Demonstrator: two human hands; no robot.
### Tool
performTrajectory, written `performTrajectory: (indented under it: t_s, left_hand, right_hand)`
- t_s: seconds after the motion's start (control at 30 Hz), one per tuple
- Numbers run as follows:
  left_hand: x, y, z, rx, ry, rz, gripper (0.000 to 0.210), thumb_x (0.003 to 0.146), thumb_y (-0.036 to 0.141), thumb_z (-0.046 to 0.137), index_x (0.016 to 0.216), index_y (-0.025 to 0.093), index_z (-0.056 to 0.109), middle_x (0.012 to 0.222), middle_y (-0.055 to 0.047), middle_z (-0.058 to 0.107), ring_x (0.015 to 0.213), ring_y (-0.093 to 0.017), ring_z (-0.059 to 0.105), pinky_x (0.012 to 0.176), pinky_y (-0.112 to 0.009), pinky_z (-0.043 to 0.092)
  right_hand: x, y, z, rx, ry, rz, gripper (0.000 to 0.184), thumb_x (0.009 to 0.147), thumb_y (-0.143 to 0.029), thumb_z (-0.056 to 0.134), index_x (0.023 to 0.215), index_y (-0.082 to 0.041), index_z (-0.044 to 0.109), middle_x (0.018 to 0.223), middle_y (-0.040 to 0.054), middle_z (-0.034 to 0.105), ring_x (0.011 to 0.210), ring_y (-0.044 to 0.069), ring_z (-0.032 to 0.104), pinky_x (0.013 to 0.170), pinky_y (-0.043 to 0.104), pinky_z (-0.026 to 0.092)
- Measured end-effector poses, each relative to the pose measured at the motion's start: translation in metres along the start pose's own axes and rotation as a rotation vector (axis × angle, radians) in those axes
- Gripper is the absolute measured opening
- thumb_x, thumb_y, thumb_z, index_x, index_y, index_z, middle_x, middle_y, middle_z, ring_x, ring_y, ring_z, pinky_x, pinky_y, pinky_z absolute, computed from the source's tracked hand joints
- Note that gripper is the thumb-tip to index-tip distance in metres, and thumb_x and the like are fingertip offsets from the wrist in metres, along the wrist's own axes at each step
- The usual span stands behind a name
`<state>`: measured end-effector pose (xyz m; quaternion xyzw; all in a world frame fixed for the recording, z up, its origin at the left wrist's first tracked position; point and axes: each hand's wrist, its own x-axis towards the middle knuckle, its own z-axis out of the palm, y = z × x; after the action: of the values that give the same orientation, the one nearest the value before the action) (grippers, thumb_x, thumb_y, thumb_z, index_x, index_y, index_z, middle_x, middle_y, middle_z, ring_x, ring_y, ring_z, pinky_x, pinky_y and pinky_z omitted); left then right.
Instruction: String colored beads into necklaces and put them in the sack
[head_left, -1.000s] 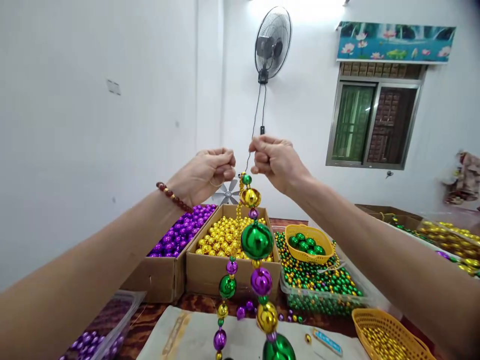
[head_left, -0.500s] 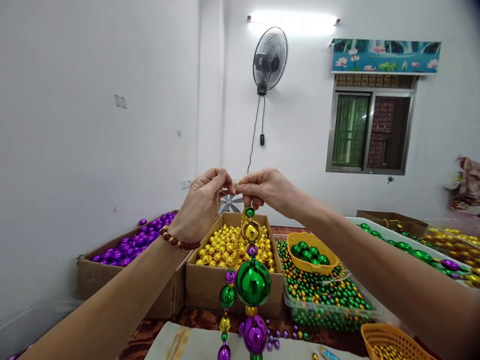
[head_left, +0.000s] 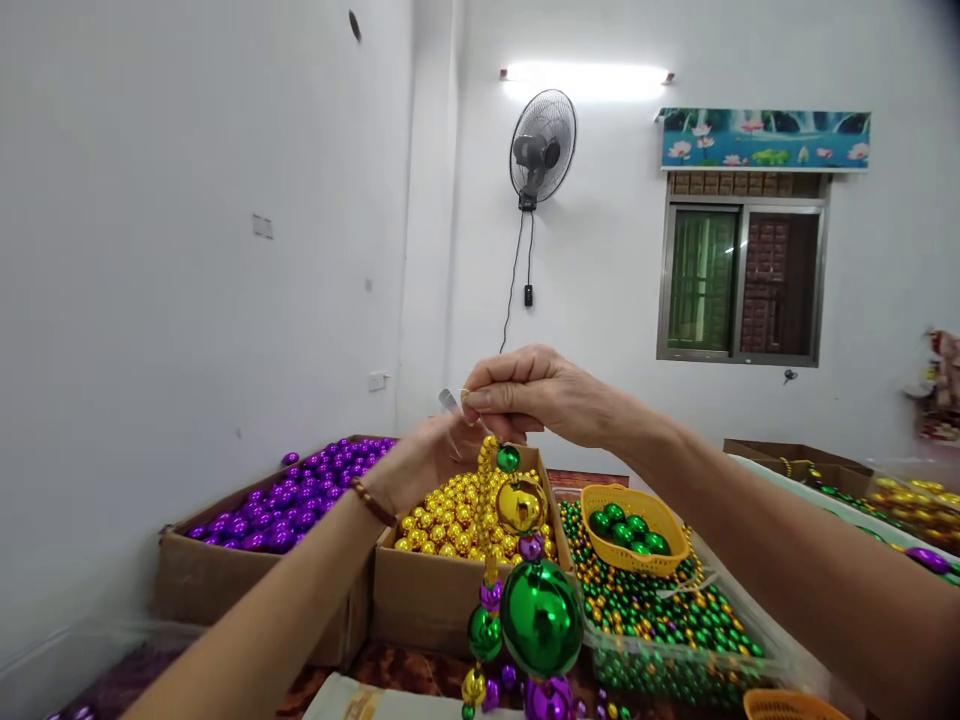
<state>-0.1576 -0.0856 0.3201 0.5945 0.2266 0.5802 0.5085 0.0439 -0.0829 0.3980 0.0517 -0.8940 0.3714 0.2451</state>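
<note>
My right hand (head_left: 536,395) is raised in front of me, thumb and fingers pinched on the thin string of a bead necklace (head_left: 541,615). Shiny green, gold and purple balls of mixed sizes hang below it in two strands; the lower end is out of view. Close behind and below the pinch is my left hand (head_left: 427,460), with a beaded bracelet on its wrist. Its fingers are smeared and partly covered by my right hand, so their grip cannot be made out. A grey piece beside the fingers is too blurred to name.
Cardboard boxes hold purple balls (head_left: 292,500) and gold balls (head_left: 442,515). On the right, a clear bin (head_left: 675,660) of small mixed beads carries a yellow basket (head_left: 637,557) with green balls. A wall fan (head_left: 544,145) hangs above. Loose purple beads lie on the table.
My left hand has dropped lower and behind my right hand, away from the fingertip-to-fingertip position. The necklace hangs nearer and slightly lower right. The view has tilted up a little.
</note>
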Motion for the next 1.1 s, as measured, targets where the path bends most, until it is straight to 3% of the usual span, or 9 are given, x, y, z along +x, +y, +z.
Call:
performTrajectory:
  t_s: [0.13, 0.27, 0.43, 0.57, 0.73, 0.8, 0.93, 1.03, 1.1]
  left_hand:
    - [0.004, -0.03, 0.046, -0.1, -0.481, -0.152, 0.037, 0.082, 0.049, 0.056, 0.093, 0.016, 0.069, 0.096, -0.016, 0.071, 0.095, -0.032, 0.065, 0.087, -0.049, 0.045]
    - [0.007, -0.031, 0.069, -0.325, -0.631, -0.135, 0.04, 0.081, 0.054, 0.053, 0.104, 0.025, 0.067, 0.089, -0.01, 0.07, 0.076, -0.028, 0.068, 0.076, -0.048, 0.048]
    - [0.016, -0.01, 0.074, -0.265, -0.483, -0.076, 0.049, 0.081, 0.056, 0.056, 0.108, 0.016, 0.065, 0.093, -0.009, 0.062, 0.062, -0.015, 0.058, 0.057, -0.031, 0.045]
    - [0.02, 0.02, 0.085, 0.13, -0.281, 0.002, 0.025, 0.081, 0.035, 0.066, 0.096, 0.015, 0.066, 0.096, -0.009, 0.062, 0.069, -0.014, 0.058, 0.061, -0.028, 0.043]
    - [0.02, 0.052, 0.101, 0.579, -0.038, 0.248, 0.017, 0.071, 0.022, 0.075, 0.083, 0.014, 0.066, 0.076, -0.003, 0.063, 0.065, -0.013, 0.058, 0.061, -0.027, 0.044]
    - [0.02, 0.06, 0.103, 0.522, -0.077, 0.241, 0.02, 0.073, 0.024, 0.075, 0.088, 0.014, 0.066, 0.082, -0.006, 0.066, 0.075, -0.018, 0.063, 0.07, -0.031, 0.048]
    - [0.02, 0.066, 0.103, 0.151, -0.288, 0.032, 0.043, 0.082, 0.047, 0.062, 0.109, 0.014, 0.059, 0.112, -0.017, 0.065, 0.104, -0.032, 0.062, 0.088, -0.046, 0.047]
    - [0.023, 0.065, 0.102, -0.014, -0.327, -0.012, 0.044, 0.085, 0.054, 0.053, 0.105, 0.016, 0.059, 0.109, -0.014, 0.065, 0.099, -0.032, 0.064, 0.086, -0.05, 0.049]
    - [0.027, 0.063, 0.1, -0.026, -0.319, 0.011, 0.035, 0.088, 0.048, 0.052, 0.097, 0.016, 0.061, 0.1, -0.011, 0.066, 0.086, -0.025, 0.066, 0.078, -0.043, 0.052]
  right_hand:
    - [0.004, -0.023, -0.002, -0.001, -0.041, -0.026, 0.017, 0.089, -0.025, 0.056, 0.077, -0.016, 0.063, 0.054, -0.0053, 0.05, 0.047, 0.006, 0.041, 0.044, 0.017, 0.033]
    - [0.001, -0.039, -0.016, -0.104, -0.017, -0.019, 0.015, 0.089, -0.023, 0.056, 0.079, -0.015, 0.064, 0.054, -0.0049, 0.052, 0.047, 0.006, 0.041, 0.044, 0.017, 0.033]
    - [-0.004, -0.052, -0.041, -0.355, 0.061, 0.025, 0.016, 0.085, -0.018, 0.057, 0.071, -0.014, 0.065, 0.053, -0.0027, 0.056, 0.046, 0.006, 0.043, 0.042, 0.018, 0.034]
    - [0.004, -0.059, -0.054, -0.535, 0.087, 0.098, 0.02, 0.08, -0.015, 0.058, 0.06, -0.015, 0.062, 0.052, -0.0002, 0.057, 0.044, 0.008, 0.046, 0.039, 0.019, 0.037]
    - [0.019, -0.065, -0.058, -0.634, 0.118, 0.085, 0.022, 0.075, -0.007, 0.058, 0.054, -0.015, 0.06, 0.05, 0.0015, 0.057, 0.043, 0.009, 0.048, 0.039, 0.022, 0.039]
    - [0.02, -0.067, -0.058, -0.596, 0.142, 0.03, 0.023, 0.076, -0.006, 0.059, 0.054, -0.015, 0.06, 0.049, 0.0013, 0.055, 0.043, 0.009, 0.046, 0.039, 0.022, 0.038]
    - [0.015, -0.072, -0.06, -0.436, 0.16, -0.088, 0.021, 0.081, -0.014, 0.062, 0.061, -0.015, 0.061, 0.05, -0.0004, 0.053, 0.043, 0.008, 0.044, 0.04, 0.022, 0.035]
    - [0.01, -0.073, -0.066, -0.34, 0.179, -0.126, 0.018, 0.084, -0.019, 0.063, 0.066, -0.016, 0.062, 0.053, -0.0005, 0.053, 0.046, 0.009, 0.046, 0.041, 0.022, 0.033]
    - [0.007, -0.071, -0.073, -0.319, 0.179, -0.128, 0.017, 0.084, -0.021, 0.063, 0.068, -0.016, 0.063, 0.054, -0.0002, 0.053, 0.047, 0.009, 0.047, 0.042, 0.022, 0.033]
